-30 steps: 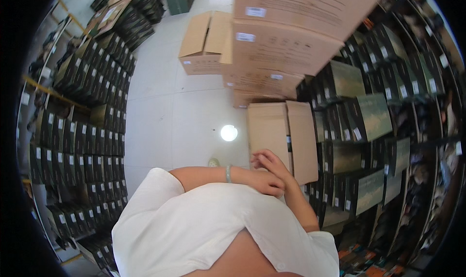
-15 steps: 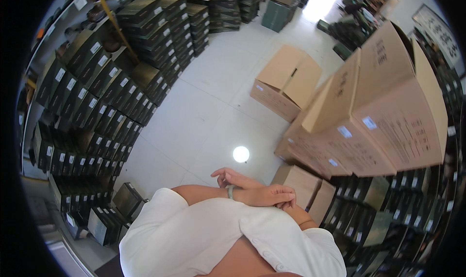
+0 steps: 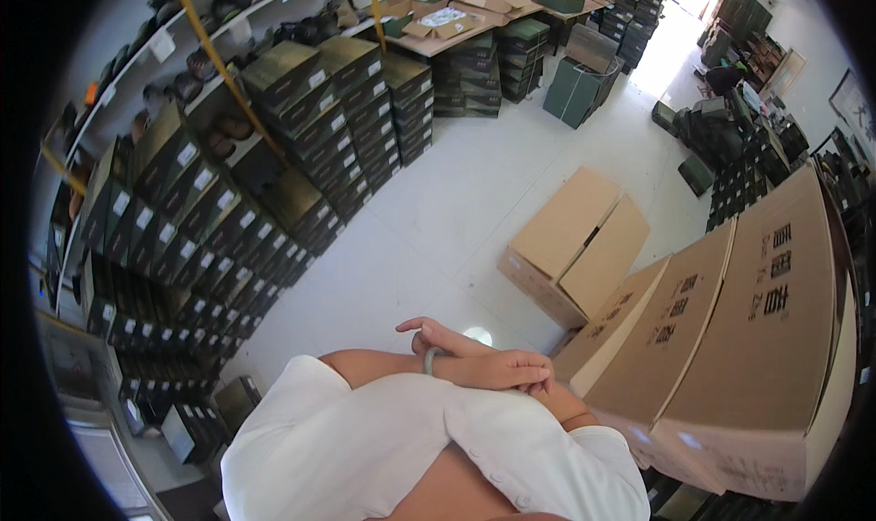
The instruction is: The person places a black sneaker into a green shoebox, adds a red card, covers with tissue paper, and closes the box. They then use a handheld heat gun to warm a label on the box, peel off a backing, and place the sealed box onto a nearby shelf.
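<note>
My forearms are crossed in front of my white shirt at the lower middle. My left hand (image 3: 518,372), with a pale bangle (image 3: 431,360) on its wrist, rests over my right forearm on the right side. Its fingers are bent and close together, with nothing visible in them. Farther left, past the bangle, my right hand (image 3: 425,333) pokes out from under the left forearm. Its index finger is stretched out and the others are loosely bent; it holds nothing. Nearest to my left hand stand large brown cardboard cartons (image 3: 691,317).
Dark green shoe boxes (image 3: 196,211) are stacked along the left, below shelves of shoes (image 3: 228,15). A separate carton (image 3: 564,224) sits on the pale tiled floor (image 3: 415,238). Farther off are a table with opened boxes (image 3: 447,33), a strapped green box (image 3: 572,90) and more stacked boxes.
My view has tilted up, so the cartons and stacks sit lower and more of the far room shows. My crossed arms and both hands keep nearly the same pose.
</note>
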The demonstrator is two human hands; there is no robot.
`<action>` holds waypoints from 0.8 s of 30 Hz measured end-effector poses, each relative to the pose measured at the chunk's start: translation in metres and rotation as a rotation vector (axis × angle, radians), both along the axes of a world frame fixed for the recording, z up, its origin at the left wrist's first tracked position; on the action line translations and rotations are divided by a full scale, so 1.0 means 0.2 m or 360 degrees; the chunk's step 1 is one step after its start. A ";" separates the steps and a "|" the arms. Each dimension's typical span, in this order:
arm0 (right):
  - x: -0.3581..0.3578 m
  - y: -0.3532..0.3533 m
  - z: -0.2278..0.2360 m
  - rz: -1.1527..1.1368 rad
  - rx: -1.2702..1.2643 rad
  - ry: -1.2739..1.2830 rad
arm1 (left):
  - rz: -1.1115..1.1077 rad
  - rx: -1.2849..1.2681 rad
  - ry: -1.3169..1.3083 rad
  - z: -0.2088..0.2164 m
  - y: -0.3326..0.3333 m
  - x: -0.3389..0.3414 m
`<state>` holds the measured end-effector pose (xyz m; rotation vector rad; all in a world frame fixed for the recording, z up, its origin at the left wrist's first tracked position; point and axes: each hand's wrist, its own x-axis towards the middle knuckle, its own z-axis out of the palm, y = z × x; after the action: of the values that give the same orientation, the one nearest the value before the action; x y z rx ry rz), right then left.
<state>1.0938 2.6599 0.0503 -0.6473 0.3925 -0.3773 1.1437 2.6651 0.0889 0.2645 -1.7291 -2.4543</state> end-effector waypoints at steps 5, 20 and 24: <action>-0.08 -0.52 0.02 0.0046 0.0079 -0.0180 | 0.0062 0.0086 -0.0032 0.03 -0.53 -0.08; 0.04 -2.33 0.04 -0.0371 0.0197 0.0145 | -0.0238 0.0080 0.0174 0.00 -2.42 0.06; -0.04 -2.71 -0.02 -0.0380 0.0105 0.0104 | -0.0329 0.0052 0.0072 0.06 -2.82 -0.01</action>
<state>1.0865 2.1189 0.0464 -0.5505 0.5450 -0.5688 1.1422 2.1017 0.1007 0.0336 -1.7807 -2.6096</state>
